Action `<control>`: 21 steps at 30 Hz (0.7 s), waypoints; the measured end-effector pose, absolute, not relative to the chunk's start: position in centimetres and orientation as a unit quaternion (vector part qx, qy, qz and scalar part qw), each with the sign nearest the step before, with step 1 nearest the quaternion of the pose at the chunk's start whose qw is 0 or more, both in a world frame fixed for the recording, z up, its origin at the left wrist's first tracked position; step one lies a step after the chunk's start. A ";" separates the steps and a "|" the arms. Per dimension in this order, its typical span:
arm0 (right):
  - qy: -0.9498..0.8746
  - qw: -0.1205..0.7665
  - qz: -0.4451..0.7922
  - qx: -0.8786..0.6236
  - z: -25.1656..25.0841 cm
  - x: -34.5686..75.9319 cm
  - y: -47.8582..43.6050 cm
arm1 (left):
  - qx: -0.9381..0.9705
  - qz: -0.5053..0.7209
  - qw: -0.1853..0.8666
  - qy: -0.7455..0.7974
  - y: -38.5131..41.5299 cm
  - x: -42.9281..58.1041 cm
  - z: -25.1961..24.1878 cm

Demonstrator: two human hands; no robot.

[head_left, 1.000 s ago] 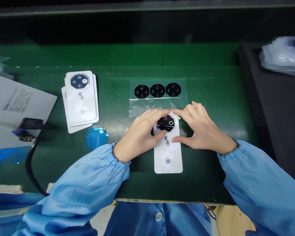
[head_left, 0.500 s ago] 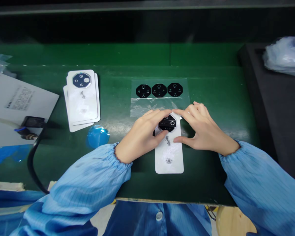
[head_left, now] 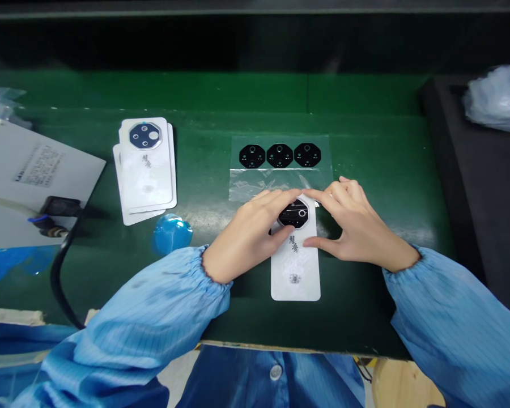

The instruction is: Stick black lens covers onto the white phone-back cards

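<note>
A white phone back cover [head_left: 296, 269] with dark printed characters lies upright before me on the bench. At its top, in the octagonal ring, sits a black octagonal lens cover [head_left: 295, 215]. My left hand [head_left: 255, 229] spans this black piece, forefinger at its upper edge and thumb at its lower edge, closed on it. With the forefinger at the top and the thumb at the right side, my right hand [head_left: 352, 224] grips the phone back cover. The fingers partly hide the ring and the cover's top edge.
Beyond my hands lies a clear film sheet [head_left: 259, 181] bearing three black octagonal lens covers [head_left: 279, 156]. At left are stacked white phone back covers [head_left: 148, 187], a blue round film [head_left: 172, 234] and a white box [head_left: 38, 181] with a black cable. A black tray [head_left: 471, 198] with plastic bags stands right.
The view has shifted slightly, so everything appears a little further right. Both hands keep nearly the same pose around the phone back cover and the black lens cover.
</note>
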State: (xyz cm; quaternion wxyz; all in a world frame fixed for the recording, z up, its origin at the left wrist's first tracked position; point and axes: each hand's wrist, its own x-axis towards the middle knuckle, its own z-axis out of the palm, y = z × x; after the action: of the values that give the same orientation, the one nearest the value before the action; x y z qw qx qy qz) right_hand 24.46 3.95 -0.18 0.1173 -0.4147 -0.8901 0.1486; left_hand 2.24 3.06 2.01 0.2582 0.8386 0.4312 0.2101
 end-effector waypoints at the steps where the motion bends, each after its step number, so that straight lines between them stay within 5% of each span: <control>1: -0.890 0.118 0.149 -0.415 -0.2 24.5 4.0 | 0.840 0.211 0.258 0.429 3.1 2.2 2.0; 9: -0.914 0.198 0.139 -0.326 0.1 23.8 3.1 | 0.838 0.210 0.273 0.423 2.8 1.9 1.2; 21: -0.934 0.152 0.106 -0.307 1.0 22.7 2.3 | 0.845 0.223 0.325 0.362 3.1 0.2 0.2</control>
State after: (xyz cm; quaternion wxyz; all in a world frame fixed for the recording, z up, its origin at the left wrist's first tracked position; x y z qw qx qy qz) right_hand 22.75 2.28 0.97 0.1525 -0.3067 -0.9335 0.1058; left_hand 0.23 3.10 0.16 0.3254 0.8447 0.3616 0.2232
